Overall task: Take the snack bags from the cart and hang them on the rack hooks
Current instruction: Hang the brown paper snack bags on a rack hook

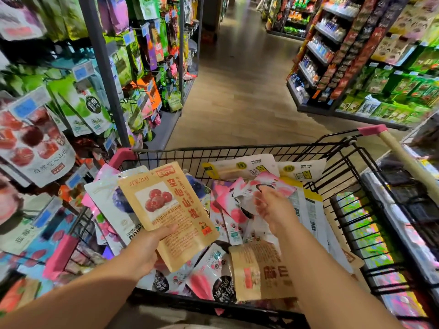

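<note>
With the tan bag (166, 210) gripped in the left hand (145, 250), a pink bag (225, 198) is best taken by its top edge by the right hand (273, 207), whose grip cannot be told.

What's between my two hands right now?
Head view: the tan bag the left hand holds, then pink-and-white bags in the cart, up to the right hand.

Blurred by motion: fingers (260, 205) of the right hand (275, 210), so no telling whether gripping or only touching the crumpled pink-and-white foil pouch (247, 195). Half hidden behind the tan paper pouch with red fruit print (166, 210): a white foil bag with blue fruit picture (114, 203). Smeared past reading: hanging glossy packets at lower left (23, 236).
</note>
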Action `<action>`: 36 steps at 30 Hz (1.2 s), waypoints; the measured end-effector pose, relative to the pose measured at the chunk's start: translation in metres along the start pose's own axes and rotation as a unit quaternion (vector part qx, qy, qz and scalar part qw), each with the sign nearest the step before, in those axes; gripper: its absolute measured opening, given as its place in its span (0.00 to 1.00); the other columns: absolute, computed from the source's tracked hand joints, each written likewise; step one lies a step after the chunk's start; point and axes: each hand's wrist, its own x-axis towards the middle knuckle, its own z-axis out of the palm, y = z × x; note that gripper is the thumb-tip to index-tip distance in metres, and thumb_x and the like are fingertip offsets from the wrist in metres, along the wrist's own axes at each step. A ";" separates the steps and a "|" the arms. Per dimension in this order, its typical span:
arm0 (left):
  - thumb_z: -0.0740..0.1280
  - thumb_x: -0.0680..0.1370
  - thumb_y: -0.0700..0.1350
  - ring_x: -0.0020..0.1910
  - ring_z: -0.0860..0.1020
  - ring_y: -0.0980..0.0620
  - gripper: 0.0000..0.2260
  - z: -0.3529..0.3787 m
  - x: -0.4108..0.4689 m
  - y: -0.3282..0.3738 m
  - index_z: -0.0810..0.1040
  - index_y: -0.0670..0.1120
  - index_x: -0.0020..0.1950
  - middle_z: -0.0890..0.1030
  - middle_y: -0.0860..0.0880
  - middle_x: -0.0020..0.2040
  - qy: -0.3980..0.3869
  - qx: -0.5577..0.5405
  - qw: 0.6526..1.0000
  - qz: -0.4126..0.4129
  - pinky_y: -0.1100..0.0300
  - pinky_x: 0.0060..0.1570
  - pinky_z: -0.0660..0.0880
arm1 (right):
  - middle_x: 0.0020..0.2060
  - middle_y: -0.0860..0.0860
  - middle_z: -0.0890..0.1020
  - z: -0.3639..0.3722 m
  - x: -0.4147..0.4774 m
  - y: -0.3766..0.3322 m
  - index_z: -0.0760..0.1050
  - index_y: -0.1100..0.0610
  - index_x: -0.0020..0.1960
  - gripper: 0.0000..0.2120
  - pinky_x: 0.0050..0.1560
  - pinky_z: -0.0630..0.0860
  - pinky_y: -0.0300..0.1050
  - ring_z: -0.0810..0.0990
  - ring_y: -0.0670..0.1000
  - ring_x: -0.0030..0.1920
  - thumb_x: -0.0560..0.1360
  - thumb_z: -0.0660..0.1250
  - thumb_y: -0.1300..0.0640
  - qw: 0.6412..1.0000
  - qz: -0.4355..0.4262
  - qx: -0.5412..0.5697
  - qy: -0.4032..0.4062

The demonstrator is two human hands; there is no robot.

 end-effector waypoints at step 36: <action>0.72 0.67 0.41 0.60 0.79 0.45 0.20 -0.014 0.000 -0.011 0.79 0.45 0.58 0.84 0.47 0.55 -0.002 0.021 1.000 0.014 0.41 0.68 0.66 | 0.56 0.54 0.80 0.040 -0.033 0.028 0.76 0.57 0.59 0.13 0.49 0.75 0.47 0.79 0.56 0.57 0.75 0.63 0.63 0.555 -0.063 -0.819 -0.132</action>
